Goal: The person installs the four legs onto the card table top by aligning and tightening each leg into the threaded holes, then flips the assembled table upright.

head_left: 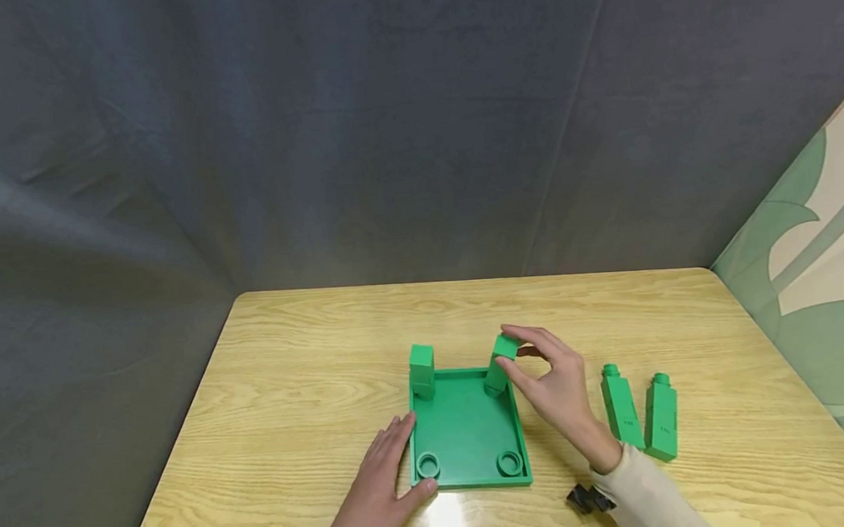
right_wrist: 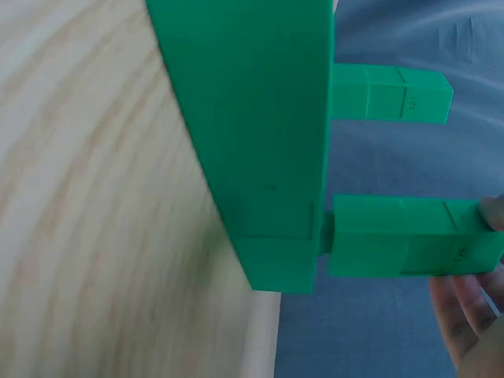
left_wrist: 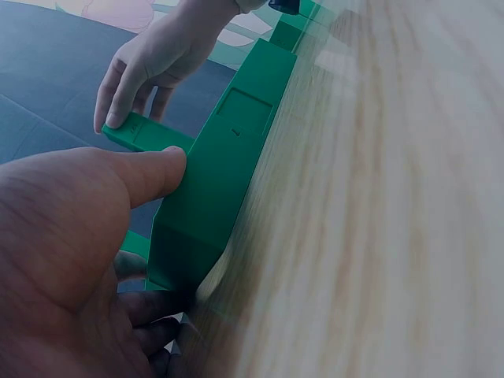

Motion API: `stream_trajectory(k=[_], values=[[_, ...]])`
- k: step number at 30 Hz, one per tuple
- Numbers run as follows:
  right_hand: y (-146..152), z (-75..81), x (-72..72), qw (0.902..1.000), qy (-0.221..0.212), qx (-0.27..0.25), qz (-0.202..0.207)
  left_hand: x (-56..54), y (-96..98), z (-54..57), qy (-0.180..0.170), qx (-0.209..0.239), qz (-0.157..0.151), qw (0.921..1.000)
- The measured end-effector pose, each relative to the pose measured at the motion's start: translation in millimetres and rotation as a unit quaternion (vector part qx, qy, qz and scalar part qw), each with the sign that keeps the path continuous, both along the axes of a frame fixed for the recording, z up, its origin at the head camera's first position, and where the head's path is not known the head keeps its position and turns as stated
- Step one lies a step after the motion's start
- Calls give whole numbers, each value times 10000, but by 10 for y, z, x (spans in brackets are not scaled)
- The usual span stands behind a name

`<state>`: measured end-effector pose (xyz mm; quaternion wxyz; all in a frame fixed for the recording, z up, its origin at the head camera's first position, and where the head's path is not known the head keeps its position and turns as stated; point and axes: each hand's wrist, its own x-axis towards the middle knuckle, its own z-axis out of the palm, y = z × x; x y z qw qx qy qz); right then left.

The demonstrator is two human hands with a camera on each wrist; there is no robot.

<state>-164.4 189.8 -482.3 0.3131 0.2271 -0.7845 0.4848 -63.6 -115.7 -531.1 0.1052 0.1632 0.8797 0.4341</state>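
Observation:
A shallow square green tray [head_left: 468,430] with a raised rim lies on the table. My left hand [head_left: 374,496] holds its near left corner, thumb against the front wall and fingers along the left side. A green square post [head_left: 422,366] stands upright at the far left corner. With thumb and fingertips, my right hand [head_left: 560,380] pinches the upper end of a second green post [right_wrist: 394,236] at the far right corner. Its narrower peg shows between the post and the tray in the right wrist view. Round sockets [head_left: 509,463] sit in both near corners.
Two loose green posts [head_left: 622,412] with round pegs lie on the wooden table [head_left: 298,368] right of the tray, close to my right forearm. A small black object [head_left: 585,498] is by the right sleeve. A dark curtain [head_left: 385,137] hangs behind the table.

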Motion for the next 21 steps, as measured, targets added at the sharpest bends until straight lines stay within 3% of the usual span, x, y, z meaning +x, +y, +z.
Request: stream_trajectory(k=[11, 21], values=[[60, 88, 0, 9978, -346, 550, 90, 1, -1, -13, 60, 21, 14, 10000], [185, 123, 15, 9925, -659, 846, 584, 1, 3, 3, 76, -16, -18, 10000]])
